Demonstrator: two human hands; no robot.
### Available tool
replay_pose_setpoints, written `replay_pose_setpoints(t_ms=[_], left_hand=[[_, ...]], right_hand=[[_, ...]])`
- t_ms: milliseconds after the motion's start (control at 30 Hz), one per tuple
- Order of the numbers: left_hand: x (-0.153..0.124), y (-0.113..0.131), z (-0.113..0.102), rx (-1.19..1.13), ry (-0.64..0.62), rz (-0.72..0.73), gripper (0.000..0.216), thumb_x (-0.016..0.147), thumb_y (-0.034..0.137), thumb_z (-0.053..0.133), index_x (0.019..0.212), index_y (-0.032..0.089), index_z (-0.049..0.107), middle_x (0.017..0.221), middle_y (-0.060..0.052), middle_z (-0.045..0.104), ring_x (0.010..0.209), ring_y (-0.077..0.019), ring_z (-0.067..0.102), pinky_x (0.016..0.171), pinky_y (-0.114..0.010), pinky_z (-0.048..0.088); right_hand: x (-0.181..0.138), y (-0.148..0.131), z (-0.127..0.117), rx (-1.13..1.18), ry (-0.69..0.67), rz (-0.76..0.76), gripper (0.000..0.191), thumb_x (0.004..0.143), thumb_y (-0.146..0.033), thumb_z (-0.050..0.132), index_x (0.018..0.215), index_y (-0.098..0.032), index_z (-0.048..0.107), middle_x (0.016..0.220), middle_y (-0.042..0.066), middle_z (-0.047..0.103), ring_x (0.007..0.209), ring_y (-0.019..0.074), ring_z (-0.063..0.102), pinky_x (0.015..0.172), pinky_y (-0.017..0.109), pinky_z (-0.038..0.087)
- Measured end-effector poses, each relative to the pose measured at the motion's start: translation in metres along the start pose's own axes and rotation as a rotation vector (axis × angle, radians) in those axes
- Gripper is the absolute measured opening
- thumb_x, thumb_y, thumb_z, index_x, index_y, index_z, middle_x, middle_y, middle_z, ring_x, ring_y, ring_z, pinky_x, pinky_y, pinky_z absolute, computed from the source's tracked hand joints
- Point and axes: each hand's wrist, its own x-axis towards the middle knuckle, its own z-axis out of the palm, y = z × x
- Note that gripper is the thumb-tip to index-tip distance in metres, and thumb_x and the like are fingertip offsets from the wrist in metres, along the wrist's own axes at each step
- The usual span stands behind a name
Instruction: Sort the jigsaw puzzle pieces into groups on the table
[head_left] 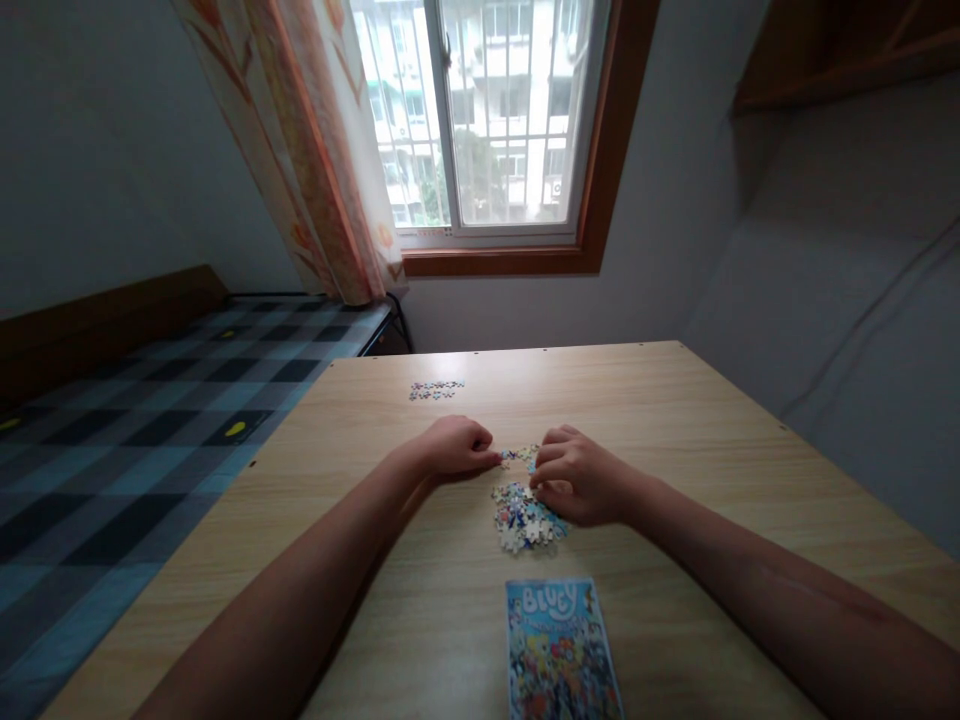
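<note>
Small jigsaw puzzle pieces lie in a loose pile (517,530) on the wooden table, several with pale backs up and others with coloured faces. Just beyond the pile runs a short row of puzzle pieces (514,455). My left hand (457,445) rests at that row's left end, fingers curled, its thumb and fingertip closed at a puzzle piece. Over the right side of the pile and the row's right end is my right hand (574,475). Its fingers are bent and the fingertips meet the thumb; whatever is between them is too small to make out.
Farther back lie two short rows of puzzle pieces (435,390). A blue puzzle box or picture card (562,650) marked "Bluey" lies near me on the table (375,600). A bed with a checked cover (112,450) stands left, a window (510,120) ahead.
</note>
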Motion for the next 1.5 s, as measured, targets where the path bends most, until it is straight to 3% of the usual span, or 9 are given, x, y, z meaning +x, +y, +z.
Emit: replay_pose_setpoints(t_ms=[167, 433, 567, 800, 1167, 1367, 1500], left_hand=[[0.0, 0.002, -0.002, -0.003, -0.018, -0.009, 0.046, 0.09, 0.054, 0.049, 0.064, 0.02, 0.066, 0.061, -0.002, 0.062, 0.055, -0.0133, 0.04, 0.058, -0.029, 0.026], [0.001, -0.007, -0.001, -0.036, -0.024, 0.026, 0.045, 0.088, 0.054, 0.051, 0.06, 0.02, 0.06, 0.057, 0.001, 0.055, 0.054, -0.013, 0.04, 0.056, -0.029, 0.025], [0.002, -0.007, -0.003, -0.082, -0.075, 0.024, 0.043, 0.084, 0.056, 0.055, 0.061, 0.02, 0.059, 0.056, 0.002, 0.052, 0.055, -0.0129, 0.042, 0.056, -0.029, 0.026], [-0.001, 0.001, -0.012, -0.097, -0.164, 0.0, 0.043, 0.08, 0.058, 0.06, 0.059, 0.021, 0.053, 0.055, 0.002, 0.05, 0.054, -0.0131, 0.041, 0.057, -0.03, 0.026], [0.0, -0.001, -0.01, -0.105, -0.158, 0.022, 0.047, 0.076, 0.062, 0.064, 0.059, 0.021, 0.05, 0.051, 0.004, 0.045, 0.053, -0.0122, 0.036, 0.054, -0.029, 0.022], [0.0, -0.004, -0.005, -0.062, -0.127, 0.051, 0.047, 0.072, 0.063, 0.067, 0.059, 0.021, 0.049, 0.052, 0.005, 0.044, 0.053, -0.0117, 0.034, 0.054, -0.029, 0.02], [0.0, -0.004, -0.007, -0.057, -0.145, 0.05, 0.048, 0.074, 0.063, 0.065, 0.06, 0.021, 0.047, 0.053, 0.005, 0.042, 0.054, -0.0118, 0.033, 0.054, -0.029, 0.02]], right_hand=[[0.001, 0.001, -0.001, 0.042, 0.023, 0.017, 0.006, 0.084, -0.024, 0.067, 0.084, -0.025, 0.073, 0.08, 0.003, 0.072, 0.086, 0.0216, 0.059, 0.088, 0.039, 0.039], [0.001, 0.003, 0.003, 0.271, 0.092, 0.076, 0.009, 0.082, -0.018, 0.071, 0.074, -0.022, 0.067, 0.075, 0.001, 0.07, 0.075, 0.0169, 0.06, 0.081, 0.033, 0.045], [-0.001, 0.013, -0.004, 0.226, 0.176, 0.153, 0.009, 0.084, -0.017, 0.07, 0.076, -0.021, 0.068, 0.075, 0.001, 0.069, 0.079, 0.0179, 0.06, 0.077, 0.031, 0.045], [-0.004, 0.022, -0.021, -0.038, 0.051, 0.077, 0.01, 0.085, -0.02, 0.067, 0.077, -0.022, 0.073, 0.075, 0.002, 0.071, 0.076, 0.0192, 0.057, 0.079, 0.036, 0.04], [0.004, 0.001, -0.013, -0.011, -0.102, 0.036, 0.015, 0.085, -0.036, 0.074, 0.094, -0.025, 0.077, 0.083, 0.002, 0.072, 0.082, 0.0203, 0.06, 0.082, 0.037, 0.041], [0.003, -0.001, -0.01, 0.059, -0.074, 0.059, 0.007, 0.083, -0.03, 0.076, 0.082, -0.023, 0.076, 0.078, 0.002, 0.071, 0.077, 0.0189, 0.059, 0.08, 0.036, 0.044], [0.004, 0.008, -0.009, 0.239, -0.003, 0.061, 0.009, 0.087, -0.027, 0.072, 0.081, -0.022, 0.075, 0.077, 0.003, 0.072, 0.076, 0.0177, 0.061, 0.074, 0.033, 0.047]])
